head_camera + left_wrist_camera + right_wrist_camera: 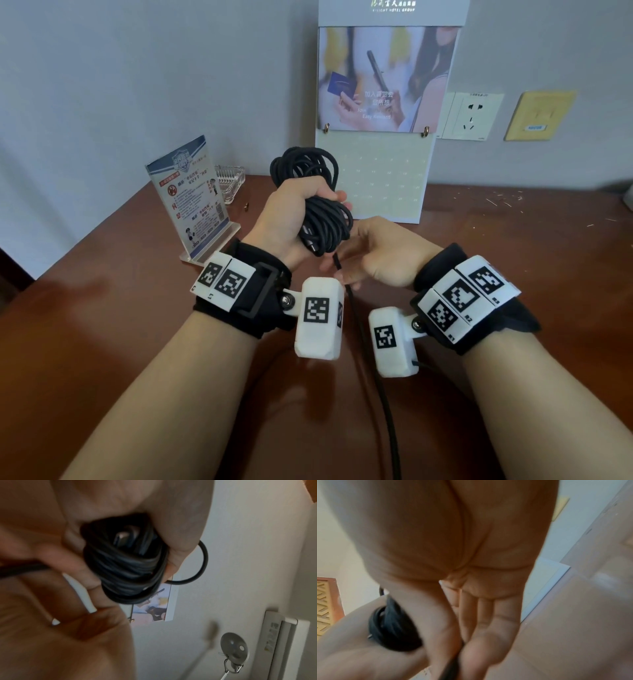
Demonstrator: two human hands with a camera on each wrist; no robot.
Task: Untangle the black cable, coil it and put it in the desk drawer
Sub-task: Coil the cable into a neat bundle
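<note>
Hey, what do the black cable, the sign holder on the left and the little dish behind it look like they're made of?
Black cable: likely rubber or PVC sheathing, matte, bending softly into loops in the left hand.
Sign holder: seemingly clear acrylic, glossy, with see-through edges and base.
Dish: apparently cut or pressed glass, transparent with ribbed, glinting walls.

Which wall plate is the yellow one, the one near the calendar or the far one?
The far one: the yellow plate sits rightmost, past the white socket beside the calendar.

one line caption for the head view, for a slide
Left hand grips the coiled black cable above the desk while the right hand feeds its loose tail.
</note>
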